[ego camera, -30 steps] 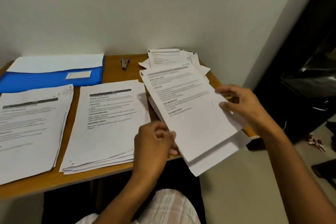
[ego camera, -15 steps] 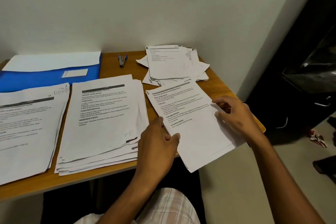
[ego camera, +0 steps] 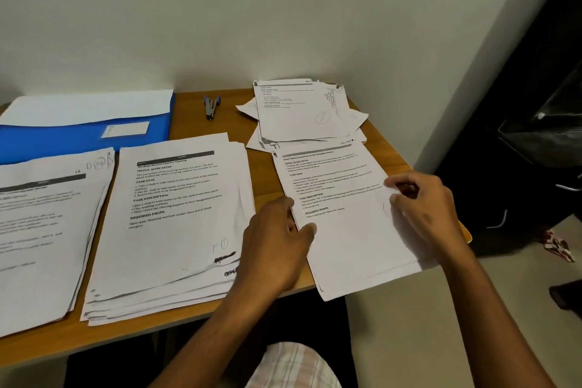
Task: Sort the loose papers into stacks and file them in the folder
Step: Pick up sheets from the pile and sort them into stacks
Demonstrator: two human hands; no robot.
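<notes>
Desk [ego camera: 201,132] is wood or wood-look laminate, warm brown, smooth with a slight satin sheen. All the stacks [ego camera: 176,224] are plain matt white printer paper, edges a bit curled and scuffed, and the messy pile [ego camera: 302,116] at the back looks creased. Folder [ego camera: 78,138] is blue plastic, smooth and faintly glossy, with a paper label. Stapler [ego camera: 211,105] looks like shiny metal with blue plastic. Wall is matt paint.

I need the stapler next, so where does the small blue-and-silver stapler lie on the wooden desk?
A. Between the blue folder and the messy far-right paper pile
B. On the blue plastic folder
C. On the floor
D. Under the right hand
A: the small blue-and-silver stapler lies on bare wood between the blue plastic folder and the messy far-right paper pile.
</notes>
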